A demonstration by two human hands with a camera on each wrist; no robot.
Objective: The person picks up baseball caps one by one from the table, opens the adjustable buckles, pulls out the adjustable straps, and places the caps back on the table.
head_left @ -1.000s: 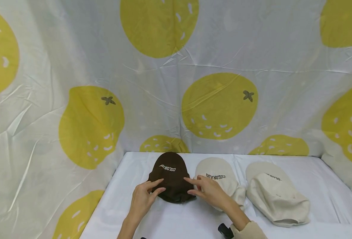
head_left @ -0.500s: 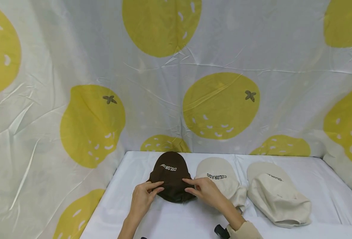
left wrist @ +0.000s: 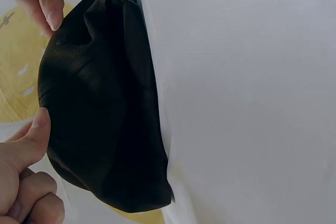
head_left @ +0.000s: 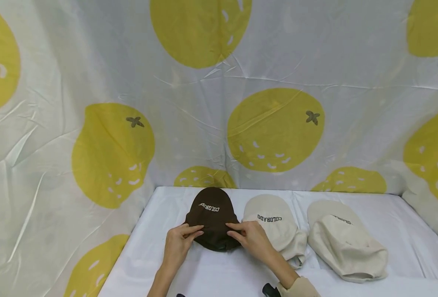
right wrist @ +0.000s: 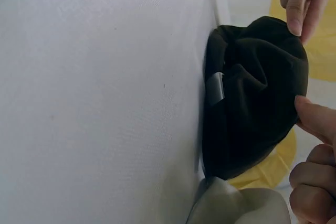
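Observation:
A dark brown baseball cap (head_left: 212, 220) with white "COLORADO" lettering lies on the white-covered table, its brim toward the back wall. On the left of its crown my left hand (head_left: 178, 244) pinches the cloth between thumb and forefinger. Opposite, my right hand (head_left: 256, 240) pinches the crown's right side the same way. In the left wrist view, my left thumb (left wrist: 38, 124) presses on the dark crown (left wrist: 100, 103). A grey metal buckle (right wrist: 214, 88) shows at the cap's back edge in the right wrist view.
Immediately right of the brown cap lies a cream cap (head_left: 268, 208) with dark lettering, partly behind my right hand and forearm. Another cream cap (head_left: 346, 243) lies farther right, its crown crumpled. A lemon-print cloth (head_left: 189, 136) hangs behind the white table (head_left: 219, 276).
My right hand has shifted slightly left over the brown cap. Thumb and forefinger of each hand have drawn closer together on the crown. The cream caps stay put.

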